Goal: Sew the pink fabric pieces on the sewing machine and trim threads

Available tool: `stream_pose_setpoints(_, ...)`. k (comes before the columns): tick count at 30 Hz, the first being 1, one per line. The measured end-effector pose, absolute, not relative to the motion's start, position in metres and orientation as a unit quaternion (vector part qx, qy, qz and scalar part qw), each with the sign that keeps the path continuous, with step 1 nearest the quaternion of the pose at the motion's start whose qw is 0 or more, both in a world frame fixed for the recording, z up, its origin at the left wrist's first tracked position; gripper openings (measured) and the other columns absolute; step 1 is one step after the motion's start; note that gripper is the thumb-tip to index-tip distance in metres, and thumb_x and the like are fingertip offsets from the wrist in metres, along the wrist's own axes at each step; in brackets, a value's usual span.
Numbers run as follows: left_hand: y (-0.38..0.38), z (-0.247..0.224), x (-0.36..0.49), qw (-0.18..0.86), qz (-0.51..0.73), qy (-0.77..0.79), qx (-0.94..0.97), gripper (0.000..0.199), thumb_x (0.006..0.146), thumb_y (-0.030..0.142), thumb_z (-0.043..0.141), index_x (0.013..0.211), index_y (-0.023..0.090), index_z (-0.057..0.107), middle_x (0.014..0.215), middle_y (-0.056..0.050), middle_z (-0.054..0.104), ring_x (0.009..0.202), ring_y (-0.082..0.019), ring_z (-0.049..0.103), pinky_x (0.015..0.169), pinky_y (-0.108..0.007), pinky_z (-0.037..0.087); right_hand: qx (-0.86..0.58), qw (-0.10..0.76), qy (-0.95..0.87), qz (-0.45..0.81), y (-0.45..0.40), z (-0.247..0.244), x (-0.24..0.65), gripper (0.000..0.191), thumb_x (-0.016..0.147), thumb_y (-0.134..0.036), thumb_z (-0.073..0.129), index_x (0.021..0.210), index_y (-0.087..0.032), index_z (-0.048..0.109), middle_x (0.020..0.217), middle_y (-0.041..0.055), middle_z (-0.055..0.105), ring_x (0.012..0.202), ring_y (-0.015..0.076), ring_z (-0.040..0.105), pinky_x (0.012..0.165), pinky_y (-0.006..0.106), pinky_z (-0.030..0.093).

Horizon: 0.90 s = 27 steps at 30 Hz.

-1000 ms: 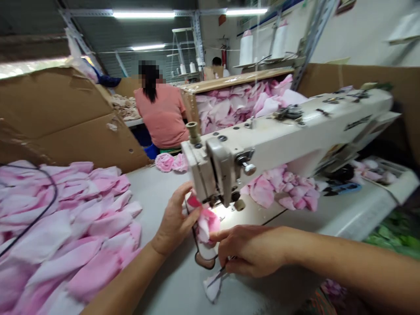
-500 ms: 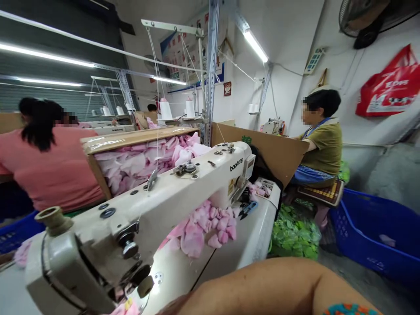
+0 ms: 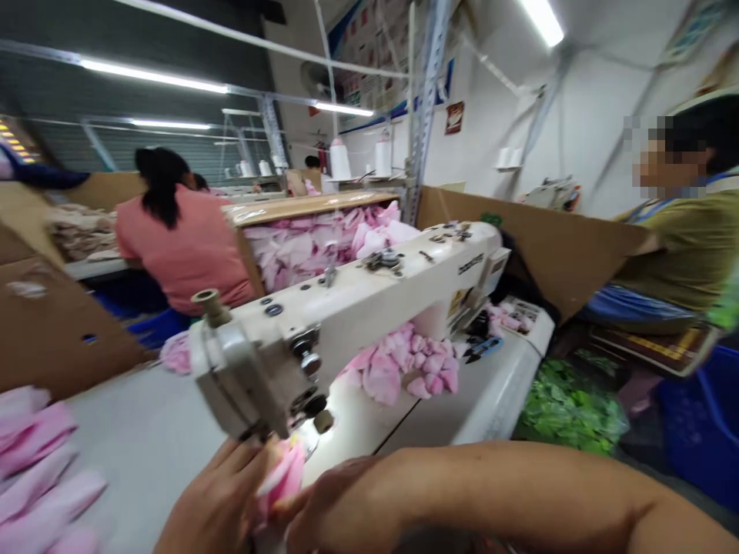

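While left fingers (image 3: 242, 467) clamp pink cloth (image 3: 285, 473), right fingers (image 3: 293, 505), state unclear, sewing machine (image 3: 355, 315) overhanging, petals (image 3: 384, 377) beyond

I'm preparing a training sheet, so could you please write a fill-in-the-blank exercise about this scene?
1. The left hand and right hand touch fabric coloured mostly ____.
2. In view, the snips lie to the ____ of the cloth heap beside the sewing machine.
3. The leaves on the floor are coloured ____.
Missing words: pink; right; green.

I now have the left hand (image 3: 216, 496) and right hand (image 3: 326, 504) back in view at the pink fabric (image 3: 288, 468).
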State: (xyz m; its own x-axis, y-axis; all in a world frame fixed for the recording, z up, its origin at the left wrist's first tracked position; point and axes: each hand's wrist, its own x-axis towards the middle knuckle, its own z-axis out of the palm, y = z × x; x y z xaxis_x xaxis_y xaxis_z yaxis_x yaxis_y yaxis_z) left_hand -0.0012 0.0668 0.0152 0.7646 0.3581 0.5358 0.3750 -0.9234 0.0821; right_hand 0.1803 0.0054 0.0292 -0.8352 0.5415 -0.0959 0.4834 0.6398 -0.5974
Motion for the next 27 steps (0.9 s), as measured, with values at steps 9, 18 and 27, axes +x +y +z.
stream_pose_setpoints(9,0.040,0.016,0.011,0.086,-0.167,-0.260,-0.947,0.012,0.082,0.010,0.056,0.083,0.022,0.059,0.079,-0.001,0.062,0.069,-0.019,0.054,0.060,-0.029,0.044,-0.292,0.096,-0.875,0.373,-0.038,0.040,0.204,0.023,0.085,-0.015,0.051,0.100,-0.015,0.068,0.099,0.0079,0.071,0.105,0.0205,0.061,0.086,0.026,0.045)
stream_pose_setpoints(18,0.032,0.007,0.011,0.138,-0.190,-0.245,-0.941,0.021,0.085,0.003,0.046,0.092,0.017,0.059,0.076,-0.004,0.058,0.070,-0.021,0.052,0.064,-0.031,0.047,-0.472,0.262,-0.462,0.704,-0.050,0.018,0.220,0.010,0.091,-0.026,0.048,0.092,-0.017,0.051,0.092,0.0068,0.069,0.065,0.0126,0.067,0.044,0.016,0.040)
stream_pose_setpoints(27,0.033,0.006,0.008,0.080,-0.239,-0.238,-0.938,0.015,0.091,0.010,0.044,0.095,0.015,0.057,0.078,-0.006,0.058,0.072,-0.022,0.052,0.064,-0.032,0.046,-0.515,0.264,-0.355,0.734,-0.030,0.008,0.195,0.012,0.086,-0.014,0.044,0.075,-0.019,0.042,0.062,0.0013,0.064,0.043,0.0123,0.058,0.036,0.019,0.041)
